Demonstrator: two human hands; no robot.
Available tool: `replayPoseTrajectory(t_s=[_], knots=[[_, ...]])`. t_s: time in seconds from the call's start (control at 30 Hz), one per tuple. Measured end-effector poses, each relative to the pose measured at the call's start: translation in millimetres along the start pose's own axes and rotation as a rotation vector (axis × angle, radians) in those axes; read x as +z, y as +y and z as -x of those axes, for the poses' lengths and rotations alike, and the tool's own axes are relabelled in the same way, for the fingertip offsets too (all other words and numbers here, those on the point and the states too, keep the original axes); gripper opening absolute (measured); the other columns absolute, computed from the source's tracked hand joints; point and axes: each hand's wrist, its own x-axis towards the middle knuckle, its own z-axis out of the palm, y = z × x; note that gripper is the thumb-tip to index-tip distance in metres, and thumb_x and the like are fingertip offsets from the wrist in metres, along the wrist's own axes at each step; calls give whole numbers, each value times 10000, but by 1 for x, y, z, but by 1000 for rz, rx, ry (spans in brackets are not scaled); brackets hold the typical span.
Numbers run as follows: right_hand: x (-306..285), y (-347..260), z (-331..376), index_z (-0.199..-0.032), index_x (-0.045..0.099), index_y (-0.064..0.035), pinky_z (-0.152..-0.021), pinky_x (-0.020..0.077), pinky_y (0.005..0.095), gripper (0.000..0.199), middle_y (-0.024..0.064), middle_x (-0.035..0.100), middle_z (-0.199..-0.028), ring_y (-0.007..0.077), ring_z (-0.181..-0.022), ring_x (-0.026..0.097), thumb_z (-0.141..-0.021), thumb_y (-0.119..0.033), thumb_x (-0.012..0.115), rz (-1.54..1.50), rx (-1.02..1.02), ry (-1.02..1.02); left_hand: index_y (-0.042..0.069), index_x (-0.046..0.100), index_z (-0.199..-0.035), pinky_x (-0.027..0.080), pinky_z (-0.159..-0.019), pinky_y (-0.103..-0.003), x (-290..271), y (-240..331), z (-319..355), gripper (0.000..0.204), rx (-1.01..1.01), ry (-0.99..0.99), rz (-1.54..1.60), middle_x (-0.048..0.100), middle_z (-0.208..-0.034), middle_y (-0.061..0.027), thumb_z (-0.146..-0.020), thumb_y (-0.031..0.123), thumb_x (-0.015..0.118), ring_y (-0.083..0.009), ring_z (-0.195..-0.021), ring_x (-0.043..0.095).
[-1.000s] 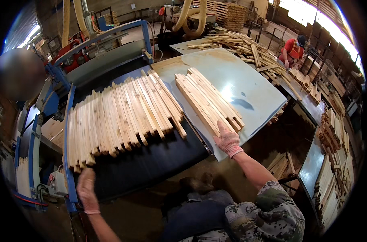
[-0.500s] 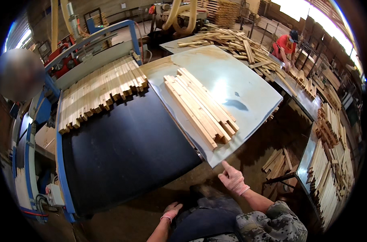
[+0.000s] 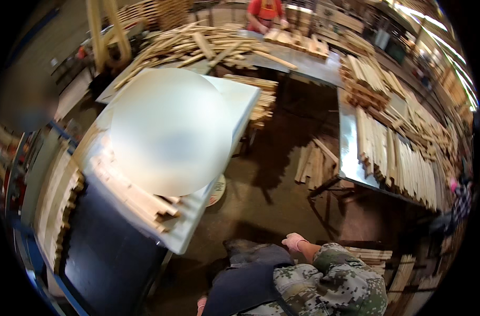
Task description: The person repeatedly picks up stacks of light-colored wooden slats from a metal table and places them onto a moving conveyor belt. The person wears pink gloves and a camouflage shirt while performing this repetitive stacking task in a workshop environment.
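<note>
My right hand (image 3: pixel 292 242), in a pale pinkish glove, is beside my body above the floor. Its fingers look curled in, and nothing shows in them. Of my left hand (image 3: pixel 201 304) only a sliver appears at the lower edge, its fingers hidden. To the left, wooden strips (image 3: pixel 132 197) lie on a pale smooth-topped table (image 3: pixel 245 97), partly covered by a blurred round patch. Beyond them, a row of wooden strips (image 3: pixel 55 210) rests on the black conveyor belt (image 3: pixel 110 247). Both hands are apart from the wood.
A metal-topped table (image 3: pixel 348 152) at right carries rows of strips. Loose strips (image 3: pixel 316 163) lean low by its leg. A heap of strips (image 3: pixel 197 45) covers the far table, where a person in red (image 3: pixel 264 16) handles wood. A round disc (image 3: pixel 217 190) sits below the pale table.
My view has swung right, so the table and belt now appear farther left. My right hand has drawn away from the table corner, its fingers now curled. My left hand has nearly left the picture.
</note>
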Motion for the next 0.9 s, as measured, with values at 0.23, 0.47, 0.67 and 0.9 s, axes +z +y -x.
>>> replayPoseTrajectory(t_s=[0.23,0.47,0.67,0.9], knots=[[-67,54,-21,-1252,740,4,-1102,503,482,577,264,695,-1359,446,-1310,627,-921,-450,611,-247,37,166,-58,699,-1360,465,-1131,-446,95,165,-33,688,317,-3,-93,659,-1478,-239,-1076,550,544,-386,-1390,595],[-125,50,-49,-1335,623,-13,-637,519,430,377,123,664,-843,259,-721,664,-1034,-239,639,-862,43,170,-86,668,-1392,445,-1152,-437,179,331,-15,810,575,-110,-565,610,-1529,-268,-1033,632,559,-366,-1410,582],[-99,94,-56,-1162,717,-23,-840,550,486,405,218,749,-1024,408,-978,716,-964,-366,634,-520,54,399,-105,643,-1414,441,-1154,-461,257,454,47,776,255,-32,-498,634,-1511,-243,-1015,561,620,-345,-1394,596],[-143,132,-37,-1401,683,-2,-1035,536,460,610,246,671,-1435,409,-1277,655,-943,-403,641,-744,418,155,-88,647,-1417,427,-1167,-433,344,614,145,733,530,-236,-661,636,-1509,-244,-989,507,643,-348,-1414,586]])
